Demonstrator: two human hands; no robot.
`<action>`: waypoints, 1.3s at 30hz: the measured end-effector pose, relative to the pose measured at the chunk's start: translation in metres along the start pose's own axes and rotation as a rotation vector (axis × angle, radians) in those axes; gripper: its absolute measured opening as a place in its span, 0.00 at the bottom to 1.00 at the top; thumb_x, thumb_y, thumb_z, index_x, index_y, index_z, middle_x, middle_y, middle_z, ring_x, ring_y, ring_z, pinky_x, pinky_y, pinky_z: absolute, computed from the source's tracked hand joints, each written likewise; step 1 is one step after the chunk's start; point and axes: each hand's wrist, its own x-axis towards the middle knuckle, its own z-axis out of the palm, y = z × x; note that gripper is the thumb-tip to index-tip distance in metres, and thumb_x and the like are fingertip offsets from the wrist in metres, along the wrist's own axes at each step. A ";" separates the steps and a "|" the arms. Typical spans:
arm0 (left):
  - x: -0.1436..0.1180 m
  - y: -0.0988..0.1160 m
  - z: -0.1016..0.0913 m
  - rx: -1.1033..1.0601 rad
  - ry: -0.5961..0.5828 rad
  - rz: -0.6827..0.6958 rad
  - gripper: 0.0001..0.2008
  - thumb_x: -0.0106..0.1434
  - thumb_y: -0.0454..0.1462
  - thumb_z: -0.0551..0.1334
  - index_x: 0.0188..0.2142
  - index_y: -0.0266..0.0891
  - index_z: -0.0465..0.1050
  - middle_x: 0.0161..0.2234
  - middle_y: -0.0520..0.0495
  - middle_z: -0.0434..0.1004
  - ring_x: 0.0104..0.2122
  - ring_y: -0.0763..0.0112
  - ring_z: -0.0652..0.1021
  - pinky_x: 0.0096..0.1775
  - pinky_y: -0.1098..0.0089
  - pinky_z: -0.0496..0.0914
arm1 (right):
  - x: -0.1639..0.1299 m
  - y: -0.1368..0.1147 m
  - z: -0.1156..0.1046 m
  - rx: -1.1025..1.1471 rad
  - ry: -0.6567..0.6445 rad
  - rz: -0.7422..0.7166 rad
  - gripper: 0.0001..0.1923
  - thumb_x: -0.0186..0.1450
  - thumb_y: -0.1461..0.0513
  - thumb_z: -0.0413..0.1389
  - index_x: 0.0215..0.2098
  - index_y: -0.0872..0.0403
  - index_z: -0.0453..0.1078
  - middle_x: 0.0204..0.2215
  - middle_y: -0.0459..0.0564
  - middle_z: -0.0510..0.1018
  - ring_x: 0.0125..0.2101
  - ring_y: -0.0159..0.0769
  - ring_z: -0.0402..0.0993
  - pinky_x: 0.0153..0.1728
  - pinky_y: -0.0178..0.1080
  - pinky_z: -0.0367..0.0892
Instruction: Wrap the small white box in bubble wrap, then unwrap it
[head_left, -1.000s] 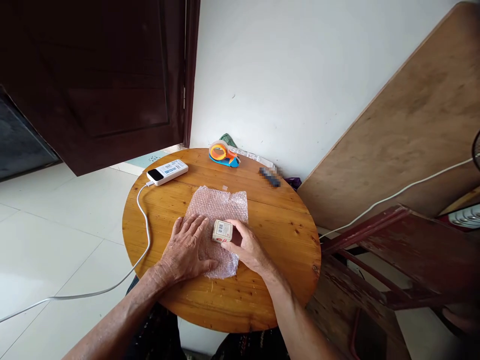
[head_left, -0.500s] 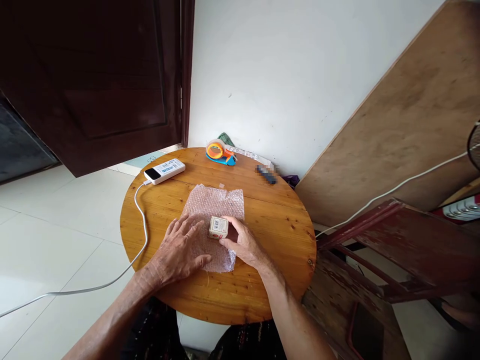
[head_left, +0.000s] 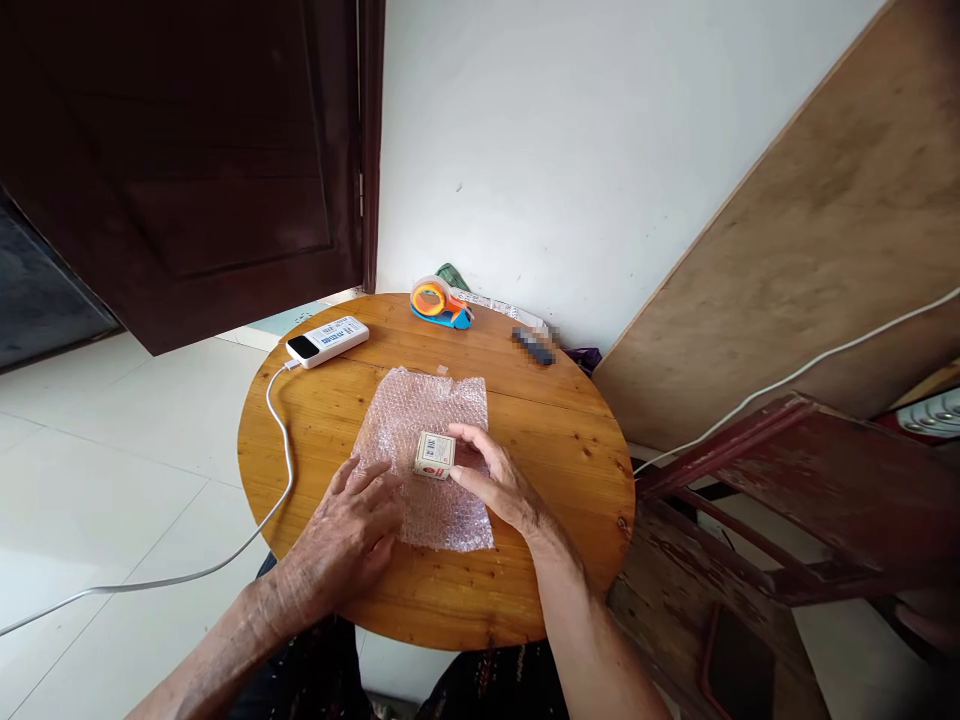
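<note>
A small cream box (head_left: pixel 433 456) with a barcode on top and a red mark on its front sits on a sheet of bubble wrap (head_left: pixel 427 395). My right hand (head_left: pixel 501 482) is at the box's right side, thumb and fingers apart at its near and far corners, the thumb tip touching it. My left hand (head_left: pixel 349 530) lies over the wrap's left edge, fingers bent and somewhat spread, with its thumb tucked out of sight. I see nothing in its grasp. Both hands are above the round wooden table (head_left: pixel 570 430).
An orange and blue tape dispenser (head_left: pixel 439 303) stands at the table's back. A white device (head_left: pixel 328 342) with a cable (head_left: pixel 289 440) is at the back left. Toward the back right lies a blurred dark object (head_left: pixel 533 346). A dark red wooden chair (head_left: pixel 810 490) stands to the right.
My left hand has drawn back toward me and bent its fingers, with its thumb going out of view. My right fingertips have slid toward the box's right edge. The wrap's near right corner has spread outward.
</note>
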 end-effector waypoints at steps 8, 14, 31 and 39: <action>0.007 -0.001 0.002 -0.063 0.126 0.031 0.09 0.61 0.26 0.55 0.30 0.40 0.70 0.43 0.47 0.81 0.46 0.63 0.79 0.57 0.48 0.65 | 0.001 0.012 -0.001 0.108 0.016 -0.026 0.25 0.63 0.51 0.59 0.56 0.49 0.66 0.56 0.53 0.73 0.56 0.46 0.70 0.58 0.50 0.63; 0.043 0.007 -0.018 -0.042 0.219 0.003 0.07 0.64 0.29 0.56 0.32 0.39 0.70 0.32 0.48 0.80 0.34 0.67 0.79 0.55 0.53 0.67 | 0.001 0.005 -0.007 0.172 0.034 -0.033 0.32 0.62 0.39 0.55 0.54 0.50 0.68 0.53 0.55 0.75 0.56 0.49 0.70 0.57 0.50 0.63; 0.037 0.002 -0.015 -0.032 0.085 -0.023 0.14 0.52 0.27 0.59 0.38 0.42 0.71 0.38 0.49 0.77 0.44 0.60 0.75 0.59 0.47 0.57 | 0.007 -0.014 -0.031 0.106 0.093 0.040 0.16 0.66 0.50 0.55 0.45 0.50 0.73 0.48 0.53 0.79 0.49 0.44 0.75 0.52 0.49 0.68; 0.020 0.002 0.002 -0.103 0.174 -0.012 0.10 0.56 0.25 0.57 0.31 0.41 0.68 0.37 0.49 0.76 0.40 0.65 0.74 0.56 0.53 0.63 | 0.016 -0.030 0.004 -0.435 -0.076 -0.101 0.25 0.57 0.70 0.60 0.52 0.50 0.70 0.48 0.51 0.79 0.48 0.43 0.75 0.52 0.45 0.67</action>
